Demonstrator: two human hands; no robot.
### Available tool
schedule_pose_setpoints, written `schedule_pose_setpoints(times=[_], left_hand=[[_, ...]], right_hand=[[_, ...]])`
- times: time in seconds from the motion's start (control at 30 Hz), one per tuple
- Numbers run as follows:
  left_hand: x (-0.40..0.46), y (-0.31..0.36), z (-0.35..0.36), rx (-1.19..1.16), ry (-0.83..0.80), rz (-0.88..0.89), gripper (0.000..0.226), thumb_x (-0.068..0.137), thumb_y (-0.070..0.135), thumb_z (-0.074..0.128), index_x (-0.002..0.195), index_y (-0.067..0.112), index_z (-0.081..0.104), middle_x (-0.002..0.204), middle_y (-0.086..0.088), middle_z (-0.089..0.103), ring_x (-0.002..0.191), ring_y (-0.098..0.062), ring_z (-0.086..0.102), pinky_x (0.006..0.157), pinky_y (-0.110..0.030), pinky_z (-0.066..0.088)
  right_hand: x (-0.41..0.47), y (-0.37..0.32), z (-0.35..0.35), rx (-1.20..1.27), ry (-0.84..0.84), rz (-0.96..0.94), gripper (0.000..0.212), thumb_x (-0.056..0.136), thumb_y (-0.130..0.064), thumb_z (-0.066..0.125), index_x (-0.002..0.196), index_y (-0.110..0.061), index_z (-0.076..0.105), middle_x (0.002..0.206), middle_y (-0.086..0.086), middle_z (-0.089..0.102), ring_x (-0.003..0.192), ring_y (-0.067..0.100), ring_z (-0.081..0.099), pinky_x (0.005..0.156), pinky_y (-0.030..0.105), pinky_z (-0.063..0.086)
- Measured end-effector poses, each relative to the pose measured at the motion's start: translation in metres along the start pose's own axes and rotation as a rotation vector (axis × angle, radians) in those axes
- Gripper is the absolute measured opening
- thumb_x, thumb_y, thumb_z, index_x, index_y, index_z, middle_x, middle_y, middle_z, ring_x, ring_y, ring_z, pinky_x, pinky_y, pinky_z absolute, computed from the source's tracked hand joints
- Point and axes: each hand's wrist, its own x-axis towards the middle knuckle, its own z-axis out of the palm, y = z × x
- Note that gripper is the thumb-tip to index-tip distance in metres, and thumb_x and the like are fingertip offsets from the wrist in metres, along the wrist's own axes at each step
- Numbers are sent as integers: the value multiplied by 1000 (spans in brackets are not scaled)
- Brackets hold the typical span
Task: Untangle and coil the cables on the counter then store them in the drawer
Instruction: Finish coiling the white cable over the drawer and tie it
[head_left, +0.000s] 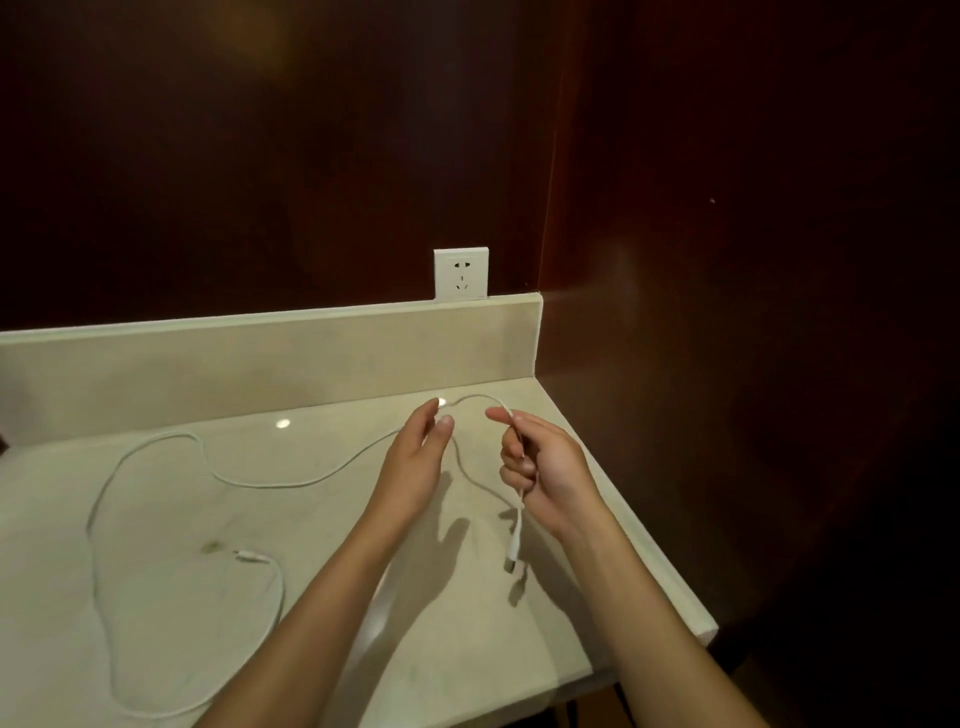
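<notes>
On the counter (363, 597), head view: one white cable (156, 447) lies in wide loose loops across the beige top, not coiled. From the left it runs as a long arc down the left side, curves along the near edge and rises to a small plug (253, 558) lying flat near the middle-left. Another stretch sweeps from the upper left loop rightward to the hands.

Left hand (415, 457): raised above the counter, fingers mostly straight and close together, thumb and fingertips meeting at the cable. It seems to pinch the cable lightly near the top of a small arch; contact is hard to confirm at this resolution.

Right hand (545, 467): just beside the left, apart from it, fingers curled round the cable. Index finger and thumb pinch it at the top; the cable passes down through the curled fingers.

Below the right hand the cable hangs straight and ends in a connector (511, 561), which is off the surface or just touching it; I cannot tell which. Its shadow falls on the counter below.

Between the two hands the cable forms a short raised arch.

Behind: a low backsplash (260, 358) along the counter's far edge, a white socket (461, 274) on the dark wall (260, 156) just above it. Counter's right edge meets a dark panel (727, 312).
</notes>
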Motion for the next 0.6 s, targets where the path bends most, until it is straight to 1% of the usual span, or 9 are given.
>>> schedule_pose_setpoints(times=[0.03, 0.1, 0.2, 0.27, 0.37, 0.43, 0.5, 0.57, 0.6], left_hand=[[-10, 5, -5, -69, -13, -39, 41, 107, 35, 43, 145, 22, 48, 139, 8, 54, 127, -9, 53, 110, -33, 40], [-30, 12, -15, -134, -71, -115, 39, 108, 38, 35, 135, 18, 55, 128, -3, 64, 112, -17, 64, 102, -39, 48], [-61, 18, -35, -109, -129, -178, 52, 109, 43, 26, 117, 13, 67, 103, -13, 73, 92, -29, 72, 84, -38, 54], [-81, 20, -53, -143, -133, -201, 54, 109, 42, 25, 106, 10, 69, 85, -12, 72, 76, -29, 71, 72, -36, 54], [-108, 25, -78, -136, -137, -156, 46, 109, 35, 36, 95, 6, 68, 66, -5, 60, 61, -23, 61, 62, -34, 50], [-125, 26, -93, -101, -111, -117, 37, 106, 30, 43, 89, 8, 67, 58, 2, 48, 53, -17, 50, 55, -32, 45], [-139, 28, -108, -54, -71, -94, 31, 104, 28, 48, 87, 11, 66, 55, 8, 40, 48, -13, 40, 50, -28, 38], [-150, 27, -121, -24, -48, -75, 26, 102, 27, 51, 86, 13, 66, 52, 6, 36, 46, -13, 33, 46, -26, 32], [-156, 26, -127, -18, -39, -66, 26, 102, 26, 52, 83, 15, 66, 52, 4, 35, 45, -13, 30, 45, -26, 29]], right_hand=[[-5, 1, 11, 68, -21, 8, 26, 103, -11, 41, 110, 1, 64, 58, 1, 39, 42, 6, 24, 39, 19, 17], [-14, 3, 32, 159, -55, 15, 27, 103, -11, 41, 111, 0, 64, 59, 1, 41, 45, 7, 29, 43, 20, 21], [-27, 8, 63, 214, -56, -18, 27, 104, -8, 40, 114, -2, 64, 65, 2, 50, 53, 9, 42, 50, 21, 34], [-36, 13, 81, 168, -27, -61, 26, 104, -7, 41, 114, -4, 64, 69, 5, 60, 63, 12, 52, 60, 23, 44], [-48, 24, 101, 23, -23, -108, 20, 103, -9, 46, 110, -9, 65, 79, 4, 72, 74, 14, 63, 73, 26, 50], [-56, 35, 109, -133, -41, -122, 16, 101, -15, 53, 108, -11, 67, 80, 0, 73, 74, 12, 62, 69, 25, 49], [-63, 47, 116, -306, -8, -136, 14, 97, -21, 61, 99, -10, 70, 73, -3, 66, 70, 12, 58, 61, 24, 47], [-69, 60, 122, -513, 59, -158, 19, 91, -31, 69, 88, -12, 70, 69, -4, 58, 66, 12, 54, 58, 23, 44], [-71, 67, 124, -592, 87, -169, 23, 88, -36, 72, 88, -13, 69, 71, -4, 56, 67, 12, 53, 59, 24, 43]])
